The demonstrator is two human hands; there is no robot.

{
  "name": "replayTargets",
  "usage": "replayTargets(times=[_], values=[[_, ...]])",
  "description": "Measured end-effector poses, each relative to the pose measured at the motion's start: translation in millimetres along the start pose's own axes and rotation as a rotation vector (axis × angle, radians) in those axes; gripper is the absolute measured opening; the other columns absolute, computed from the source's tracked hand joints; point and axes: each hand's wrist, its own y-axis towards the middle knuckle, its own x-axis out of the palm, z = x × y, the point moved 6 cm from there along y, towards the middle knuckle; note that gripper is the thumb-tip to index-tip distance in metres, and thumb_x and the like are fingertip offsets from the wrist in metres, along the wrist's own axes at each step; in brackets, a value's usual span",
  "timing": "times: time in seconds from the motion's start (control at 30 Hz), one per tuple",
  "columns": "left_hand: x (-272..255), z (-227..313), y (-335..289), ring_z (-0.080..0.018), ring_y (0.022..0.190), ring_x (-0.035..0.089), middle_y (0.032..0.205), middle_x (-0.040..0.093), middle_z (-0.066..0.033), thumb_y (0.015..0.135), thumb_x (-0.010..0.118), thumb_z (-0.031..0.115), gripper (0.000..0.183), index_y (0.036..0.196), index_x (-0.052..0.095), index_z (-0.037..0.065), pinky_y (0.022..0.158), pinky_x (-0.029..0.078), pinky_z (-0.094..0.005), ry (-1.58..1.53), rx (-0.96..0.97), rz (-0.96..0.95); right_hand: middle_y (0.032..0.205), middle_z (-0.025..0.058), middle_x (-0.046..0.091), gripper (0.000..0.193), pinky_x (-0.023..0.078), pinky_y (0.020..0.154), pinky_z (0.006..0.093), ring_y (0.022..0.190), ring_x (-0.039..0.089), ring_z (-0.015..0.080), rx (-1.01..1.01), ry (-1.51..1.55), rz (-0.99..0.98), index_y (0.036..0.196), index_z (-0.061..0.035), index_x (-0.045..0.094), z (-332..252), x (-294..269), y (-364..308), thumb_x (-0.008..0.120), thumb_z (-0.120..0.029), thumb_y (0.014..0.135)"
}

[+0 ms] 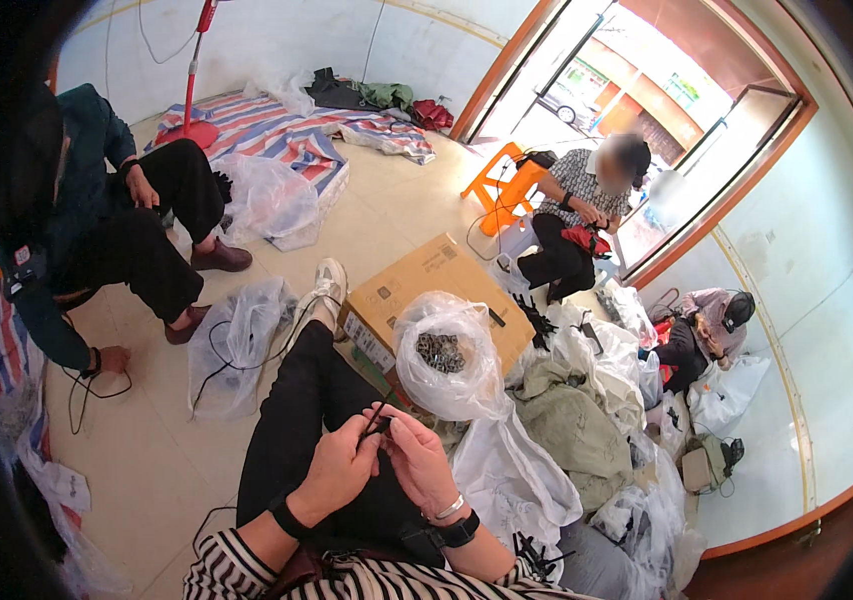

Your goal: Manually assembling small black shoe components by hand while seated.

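Above my lap, my left hand and my right hand meet with fingers pinched together. Between them they hold a small black strap, one narrow end of which sticks up past the fingertips. Its exact kind is too small to make out, and the fingers hide part of it. Just beyond my hands, a clear plastic bag of small dark pieces rests open on a cardboard box.
White and olive sacks are heaped to my right, with loose black strips beside me. A person sits at the left. Two others sit by the doorway and right wall. An orange stool and striped sheeting lie beyond.
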Motion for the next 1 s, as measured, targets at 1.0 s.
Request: replayTargets(times=[1.0], values=[[26, -4, -5, -0.0055, 0.044, 0.040, 0.068, 0.048, 0.0026, 0.095, 0.050, 0.025, 0.023, 0.107, 0.052, 0.006, 0.036, 0.028, -0.0213, -0.808, -0.243, -0.267, 0.131, 0.0150, 0.044, 0.033, 0.046, 0.095, 0.0366, 0.116, 0.048, 0.0262, 0.095, 0.373, -0.235, 0.119, 0.0034, 0.048, -19, 45, -15, 0.046, -0.012, 0.089]])
